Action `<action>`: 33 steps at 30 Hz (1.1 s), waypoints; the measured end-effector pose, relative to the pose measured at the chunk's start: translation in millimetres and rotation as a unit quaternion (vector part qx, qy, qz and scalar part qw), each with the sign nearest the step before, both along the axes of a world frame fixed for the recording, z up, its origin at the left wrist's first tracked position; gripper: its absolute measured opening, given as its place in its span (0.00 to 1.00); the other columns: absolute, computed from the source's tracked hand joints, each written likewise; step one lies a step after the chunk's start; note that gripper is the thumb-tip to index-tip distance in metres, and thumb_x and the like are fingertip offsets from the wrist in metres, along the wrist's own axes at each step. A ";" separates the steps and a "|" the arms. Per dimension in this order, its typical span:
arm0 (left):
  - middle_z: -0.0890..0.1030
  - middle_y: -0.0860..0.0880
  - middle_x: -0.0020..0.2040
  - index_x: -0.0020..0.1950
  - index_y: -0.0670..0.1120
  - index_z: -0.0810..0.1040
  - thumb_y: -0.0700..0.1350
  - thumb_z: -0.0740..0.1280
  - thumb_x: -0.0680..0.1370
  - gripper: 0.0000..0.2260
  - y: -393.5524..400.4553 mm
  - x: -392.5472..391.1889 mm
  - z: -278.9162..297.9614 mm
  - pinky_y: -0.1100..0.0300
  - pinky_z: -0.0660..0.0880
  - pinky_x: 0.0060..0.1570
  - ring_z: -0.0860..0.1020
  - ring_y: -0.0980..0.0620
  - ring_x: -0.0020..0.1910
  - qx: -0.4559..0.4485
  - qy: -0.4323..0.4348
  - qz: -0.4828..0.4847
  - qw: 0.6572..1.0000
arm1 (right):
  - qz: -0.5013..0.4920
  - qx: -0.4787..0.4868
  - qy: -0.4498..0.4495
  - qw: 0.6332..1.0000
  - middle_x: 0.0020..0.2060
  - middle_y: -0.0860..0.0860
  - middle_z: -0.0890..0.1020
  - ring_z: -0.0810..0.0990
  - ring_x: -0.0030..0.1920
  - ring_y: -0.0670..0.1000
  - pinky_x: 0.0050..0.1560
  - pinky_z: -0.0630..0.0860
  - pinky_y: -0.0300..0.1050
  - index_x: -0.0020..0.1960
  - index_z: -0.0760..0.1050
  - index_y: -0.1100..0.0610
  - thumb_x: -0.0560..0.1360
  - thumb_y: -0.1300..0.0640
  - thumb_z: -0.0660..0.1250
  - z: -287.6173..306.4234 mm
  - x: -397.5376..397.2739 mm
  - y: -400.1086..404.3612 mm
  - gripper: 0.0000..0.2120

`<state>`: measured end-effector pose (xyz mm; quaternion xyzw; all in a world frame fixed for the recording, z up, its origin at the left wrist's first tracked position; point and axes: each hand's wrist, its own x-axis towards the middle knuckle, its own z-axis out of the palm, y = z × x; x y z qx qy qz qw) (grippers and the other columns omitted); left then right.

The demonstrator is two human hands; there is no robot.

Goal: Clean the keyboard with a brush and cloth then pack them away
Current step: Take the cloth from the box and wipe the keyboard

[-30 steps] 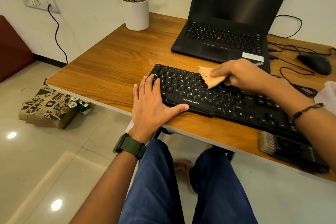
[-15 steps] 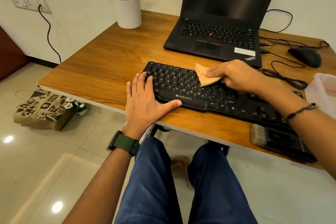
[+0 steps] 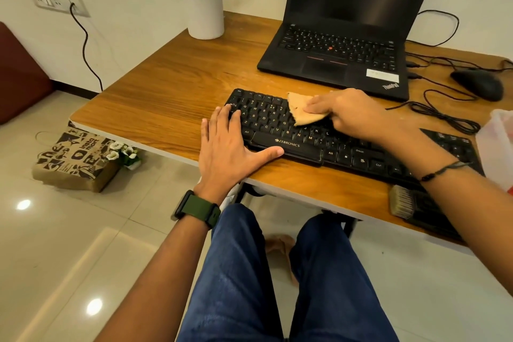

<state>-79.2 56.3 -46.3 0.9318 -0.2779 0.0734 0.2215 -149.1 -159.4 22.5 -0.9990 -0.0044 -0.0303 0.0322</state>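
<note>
Head view, read left to right. On the floor under the worktop's (image 3: 172, 83) left edge: brown paper bag (image 3: 75, 159), print legible in part as "insta mart". Left hand (image 3: 230, 144) lies flat, fingers straight and a little spread, on the left end of the keyboard (image 3: 280, 133), thumb along its near edge (a steadying press, I judge; it grips nothing).

Keyboard: black, long axis running from left-far to right-near across the worktop, right end hidden under the right forearm. Space bar reads "ZEBRONICS"; key legends Q W E R, Alt, Ctrl readable.

Cloth (image 3: 302, 112): tan, folded to a point, on the upper-middle key rows, its point aimed left-far. Right hand (image 3: 349, 113) pinches it, fingers curled over its right part and pressing it onto the keys. Unwiped rows lie left of the cloth, toward the left hand, so the coming stroke should run along the long axis; the right hand is plainly the one to do it.

Laptop (image 3: 344, 63) behind, lid open, corner badge "ThinkPad".

Brush (image 3: 416, 207): near worktop edge, far right, bristles pointing left, handle partly under the right forearm, untouched.
</note>
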 end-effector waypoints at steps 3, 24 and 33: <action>0.54 0.45 0.76 0.73 0.44 0.57 0.80 0.52 0.57 0.56 -0.1 0.9 -2.1 0.51 0.41 0.72 0.48 0.48 0.75 0.001 -0.007 0.001 1.000 | -0.034 -0.002 0.044 0.998 0.64 0.52 0.76 0.71 0.66 0.53 0.68 0.64 0.47 0.64 0.74 0.54 0.71 0.72 0.61 9.1 -23.6 -22.8 0.24; 0.54 0.44 0.76 0.74 0.43 0.57 0.76 0.53 0.59 0.52 1.3 0.4 0.6 0.50 0.42 0.72 0.48 0.47 0.75 -0.004 0.000 -0.013 1.000 | -0.138 0.039 -0.036 0.989 0.60 0.55 0.78 0.74 0.62 0.55 0.62 0.69 0.47 0.61 0.76 0.56 0.73 0.71 0.60 16.2 -44.6 -37.4 0.20; 0.54 0.44 0.75 0.73 0.43 0.57 0.77 0.55 0.60 0.52 0.8 1.1 -1.2 0.50 0.42 0.72 0.49 0.47 0.75 -0.002 -0.005 -0.010 1.000 | -0.080 -0.008 0.015 0.997 0.61 0.53 0.78 0.73 0.63 0.55 0.66 0.68 0.54 0.63 0.75 0.53 0.72 0.70 0.63 -0.5 -45.5 -42.2 0.22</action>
